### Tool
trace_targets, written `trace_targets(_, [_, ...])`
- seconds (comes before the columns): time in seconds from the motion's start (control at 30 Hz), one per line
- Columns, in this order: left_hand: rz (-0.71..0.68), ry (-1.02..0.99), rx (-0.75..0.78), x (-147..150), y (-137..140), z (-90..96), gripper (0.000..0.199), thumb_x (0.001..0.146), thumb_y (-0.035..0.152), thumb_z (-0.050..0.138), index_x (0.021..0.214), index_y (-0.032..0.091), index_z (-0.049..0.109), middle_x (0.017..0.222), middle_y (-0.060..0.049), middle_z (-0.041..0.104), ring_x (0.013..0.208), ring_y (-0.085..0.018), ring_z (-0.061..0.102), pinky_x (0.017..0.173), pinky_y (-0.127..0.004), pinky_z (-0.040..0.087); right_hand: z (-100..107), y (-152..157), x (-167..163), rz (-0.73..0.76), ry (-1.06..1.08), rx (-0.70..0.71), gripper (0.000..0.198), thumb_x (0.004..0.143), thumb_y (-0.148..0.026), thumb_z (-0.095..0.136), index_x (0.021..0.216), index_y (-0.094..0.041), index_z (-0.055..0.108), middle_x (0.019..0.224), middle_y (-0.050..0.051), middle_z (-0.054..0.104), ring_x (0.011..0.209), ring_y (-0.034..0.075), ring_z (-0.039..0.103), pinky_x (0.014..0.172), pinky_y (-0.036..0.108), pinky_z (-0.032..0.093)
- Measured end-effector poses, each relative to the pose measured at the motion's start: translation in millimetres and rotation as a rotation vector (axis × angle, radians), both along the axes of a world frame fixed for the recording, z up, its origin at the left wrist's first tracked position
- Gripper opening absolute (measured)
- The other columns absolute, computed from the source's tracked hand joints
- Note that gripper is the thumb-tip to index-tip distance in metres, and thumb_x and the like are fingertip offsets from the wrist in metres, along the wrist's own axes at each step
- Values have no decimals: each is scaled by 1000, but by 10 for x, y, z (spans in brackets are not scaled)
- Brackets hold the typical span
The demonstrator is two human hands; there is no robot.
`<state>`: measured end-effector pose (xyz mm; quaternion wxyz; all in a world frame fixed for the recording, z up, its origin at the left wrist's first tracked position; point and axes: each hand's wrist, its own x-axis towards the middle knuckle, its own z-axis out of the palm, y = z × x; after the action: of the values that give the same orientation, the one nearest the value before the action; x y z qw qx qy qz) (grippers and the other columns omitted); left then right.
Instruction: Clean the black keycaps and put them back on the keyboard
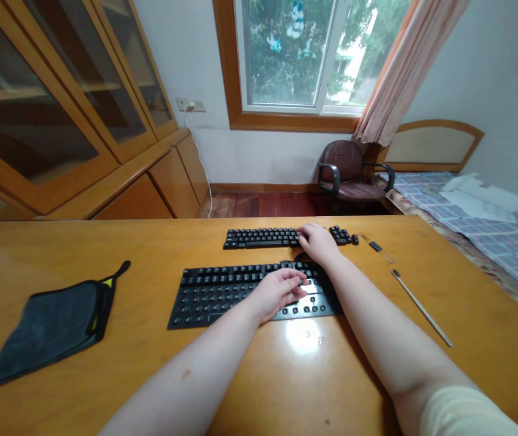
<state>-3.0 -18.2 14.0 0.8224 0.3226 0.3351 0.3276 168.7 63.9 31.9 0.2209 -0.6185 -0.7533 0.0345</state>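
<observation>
A black keyboard (229,297) lies on the table, its lower rows bare of keycaps and its upper rows still capped. Over its right half, my left hand (277,293) is held with loosely bent fingers apart, and I see nothing in it. Behind the keyboard are loose black keycaps (261,237) laid out in rows. My right hand (320,242) reaches across to them, fingers bent down and fingertips closed at a keycap near the right end of the main block. More keycaps (340,235) sit just right of that hand. Part of the keyboard is hidden beneath my right forearm.
On the left lies a dark folded cloth pouch (66,318) with a loop. At right are a thin rod-like brush (422,307) and a small black piece with thin wires (376,246). Beyond the table's far edge stand a chair (343,160) and a bed (431,188).
</observation>
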Motion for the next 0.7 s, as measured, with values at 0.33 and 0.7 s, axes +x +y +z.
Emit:
trace_targets(0.33, [86,-50,19,4,5,-7,27,75,4,60,100,15,62,97,-7,65,77,-8,63,83,-25,50,19,-921,-42,-192,888,184,34,73,-13,44,107,-20,47,108,10,59,97,19,58,85,35,47])
trace_targets(0.7, [177,-4,179,66,-103,8,29,73,18,68,101,15,64,95,-7,66,83,-12,63,85,-28,48,-237,-1200,-204,-131,1022,282,18,79,-31,59,92,-20,65,90,7,66,84,19,61,78,35,49])
